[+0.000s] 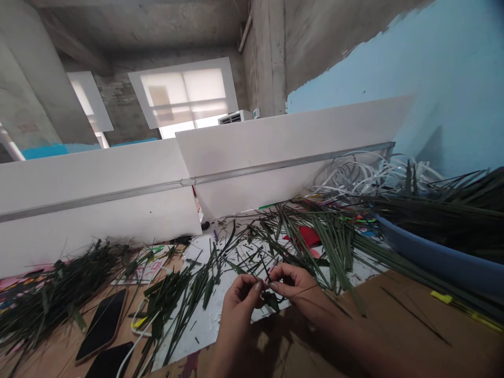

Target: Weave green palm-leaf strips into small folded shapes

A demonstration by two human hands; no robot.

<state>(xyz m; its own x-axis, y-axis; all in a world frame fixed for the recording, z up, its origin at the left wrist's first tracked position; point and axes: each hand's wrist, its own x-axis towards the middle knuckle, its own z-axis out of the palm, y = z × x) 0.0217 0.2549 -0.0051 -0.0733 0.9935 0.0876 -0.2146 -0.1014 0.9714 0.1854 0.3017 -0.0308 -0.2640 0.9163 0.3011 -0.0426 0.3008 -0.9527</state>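
Note:
My left hand [244, 296] and my right hand [293, 283] meet over the near edge of a white sheet [212, 310]. Both are closed in a pinch, fingertips almost touching. Between them is a small piece of green leaf [271, 300], folded or woven; its exact shape is partly hidden by the fingers. A thin strip sticks up from the pinch. Long green leaf strips [334, 241] lie just beyond my right hand, and shorter cut strips [208, 268] spread to the left of my left hand.
At right stands a blue basin [433, 247] heaped with long leaves. Two phones, one a dark phone [103, 323], and a white cable [134, 346] lie at left beside a leaf pile [66, 283]. White plastic strips [354, 176] are coiled at the back, before a white partition [252, 152].

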